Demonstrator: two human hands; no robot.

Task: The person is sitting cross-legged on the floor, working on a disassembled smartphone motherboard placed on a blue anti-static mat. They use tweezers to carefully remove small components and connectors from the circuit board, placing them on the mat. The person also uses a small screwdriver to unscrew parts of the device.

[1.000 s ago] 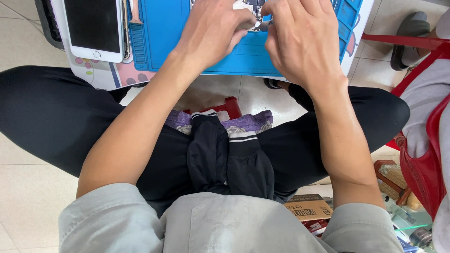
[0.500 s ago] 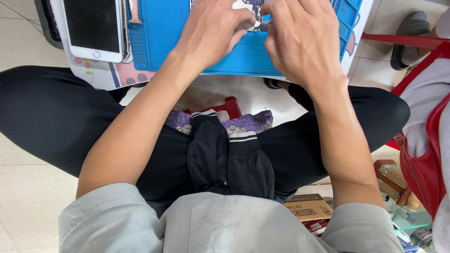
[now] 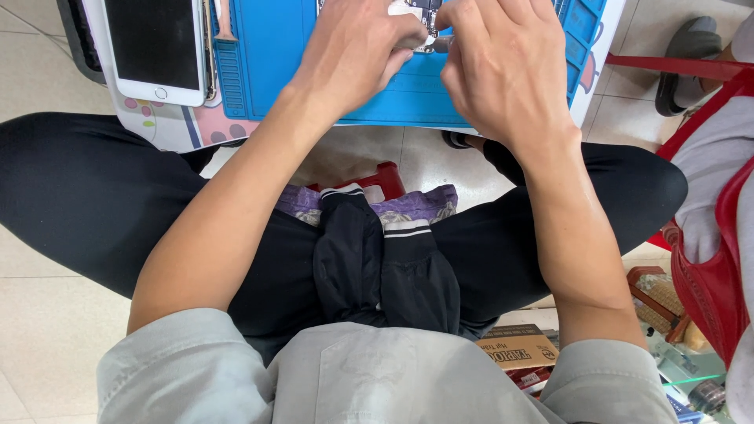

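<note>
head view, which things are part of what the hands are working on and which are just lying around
In use: small circuit part, left hand, right hand, blue work mat.

Lying about: white phone, cardboard box, red stool.

Small phone-repair stall: blue silicone work mat at twelve o'clock, white smartphone with dark screen at eleven, low red plastic stool, tiled floor.

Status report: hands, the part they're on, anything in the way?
Left hand and right hand both pinching small electronic part over blue mat. White phone left, apart. Nothing blocking.
</note>
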